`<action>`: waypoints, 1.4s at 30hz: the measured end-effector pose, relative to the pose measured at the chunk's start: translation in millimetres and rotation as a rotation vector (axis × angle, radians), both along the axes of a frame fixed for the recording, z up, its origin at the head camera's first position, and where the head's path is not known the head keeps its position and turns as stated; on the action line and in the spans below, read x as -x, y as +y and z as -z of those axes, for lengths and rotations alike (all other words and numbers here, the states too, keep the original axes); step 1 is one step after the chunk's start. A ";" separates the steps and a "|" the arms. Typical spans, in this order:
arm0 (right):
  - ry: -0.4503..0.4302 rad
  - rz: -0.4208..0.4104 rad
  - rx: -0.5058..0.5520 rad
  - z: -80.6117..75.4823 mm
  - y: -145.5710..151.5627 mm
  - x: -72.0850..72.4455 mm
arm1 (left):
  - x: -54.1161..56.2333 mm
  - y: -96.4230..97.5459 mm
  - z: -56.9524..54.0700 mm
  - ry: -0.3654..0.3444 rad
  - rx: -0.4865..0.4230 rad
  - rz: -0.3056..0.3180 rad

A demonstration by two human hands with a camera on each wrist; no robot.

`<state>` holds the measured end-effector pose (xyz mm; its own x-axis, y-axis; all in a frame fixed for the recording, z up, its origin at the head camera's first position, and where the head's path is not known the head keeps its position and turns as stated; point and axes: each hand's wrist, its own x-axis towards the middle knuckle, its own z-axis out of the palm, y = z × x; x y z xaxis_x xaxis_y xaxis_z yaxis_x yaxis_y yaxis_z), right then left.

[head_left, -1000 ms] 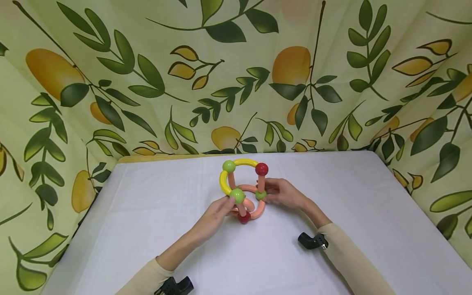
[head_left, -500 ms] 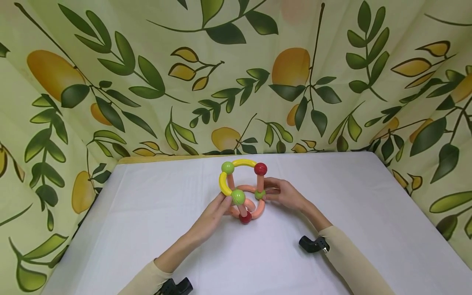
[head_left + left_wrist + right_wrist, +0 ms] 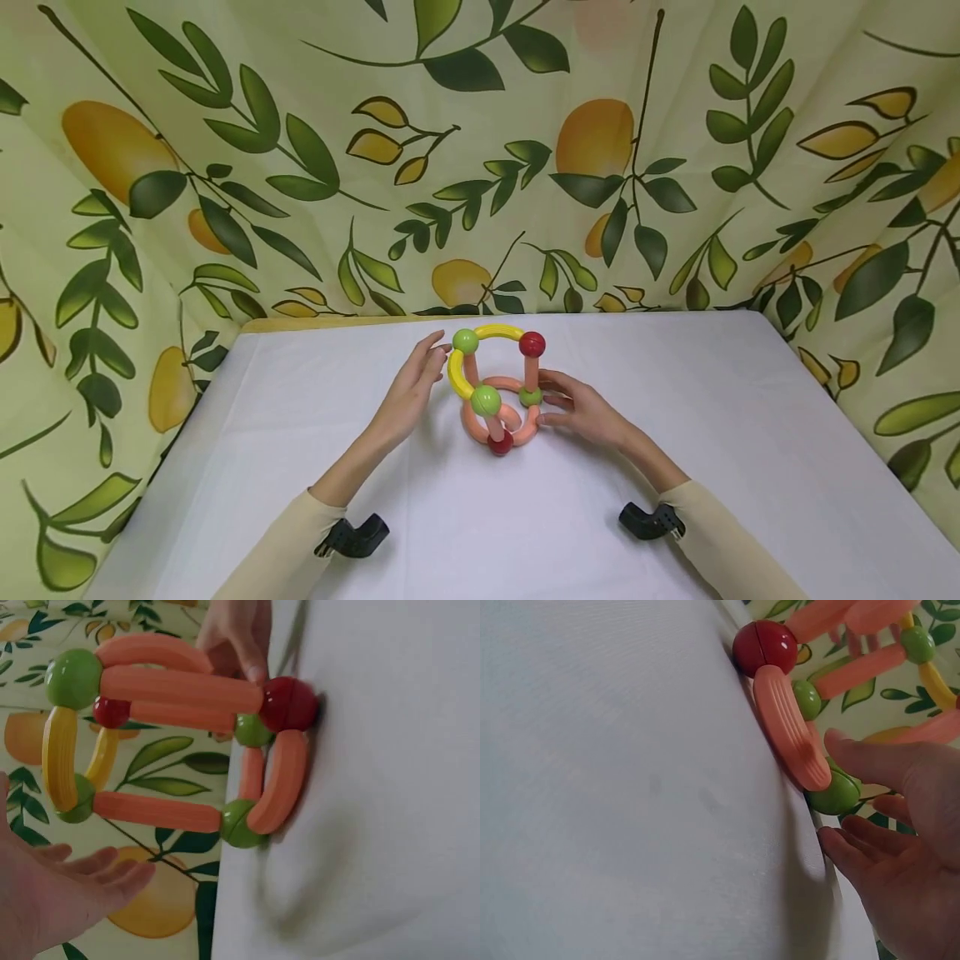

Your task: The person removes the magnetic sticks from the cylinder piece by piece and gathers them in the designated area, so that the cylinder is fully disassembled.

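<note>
A toy frame of balls and rods stands on the white table (image 3: 315,483). Pink curved rods (image 3: 787,727) form its lower ring, and straight pink rods (image 3: 157,812) rise from it. Two yellow curved rods (image 3: 459,375) join a red ball (image 3: 532,344) and green balls (image 3: 486,401) at the top. My left hand (image 3: 408,392) is to the left of the frame, apart from it, fingers extended. My right hand (image 3: 585,408) is at the right side, thumb and fingers spread around a low green ball (image 3: 835,791); whether they touch it is unclear.
A patterned curtain (image 3: 300,250) with leaves and fruit hangs behind and beside the table. A strip of yellowish edge (image 3: 322,322) shows at the back left. Black wrist cameras (image 3: 352,537) sit on both sleeves.
My left hand has let go of the near green ball and moved back and to the left. The fingers of my right hand have spread. The frame stays almost in place.
</note>
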<state>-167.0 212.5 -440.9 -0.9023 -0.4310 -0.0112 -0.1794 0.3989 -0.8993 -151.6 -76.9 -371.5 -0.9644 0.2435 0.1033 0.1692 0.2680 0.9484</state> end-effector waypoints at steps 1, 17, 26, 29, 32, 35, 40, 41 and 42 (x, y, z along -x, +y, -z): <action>0.001 -0.003 -0.005 -0.5 0.3 -1.1 | 3.4 1.0 -0.9 0.010 -0.014 0.024; 0.071 -0.072 -0.069 -2.1 -5.1 -5.5 | 14.5 2.9 0.6 -0.042 -0.079 0.155; 0.097 -0.057 -0.092 -0.1 -3.3 -2.1 | 14.9 4.8 3.8 -0.062 -0.099 0.161; 0.102 -0.069 -0.091 1.0 -1.9 -0.4 | 13.8 5.0 4.2 -0.073 -0.093 0.151; 0.101 -0.078 -0.087 0.9 -1.7 1.5 | 12.4 5.0 4.2 -0.075 -0.085 0.140; 0.094 -0.078 -0.087 -0.3 -1.6 3.0 | 11.3 5.4 4.2 -0.074 -0.087 0.135; 0.093 -0.072 -0.090 -0.7 -2.1 7.3 | 9.2 6.2 4.4 -0.076 -0.099 0.125; 0.094 -0.070 -0.092 -0.5 -2.2 8.7 | 8.7 6.4 4.4 -0.076 -0.101 0.121; 0.094 -0.068 -0.093 -0.2 -2.2 10.0 | 8.2 6.6 4.4 -0.077 -0.101 0.118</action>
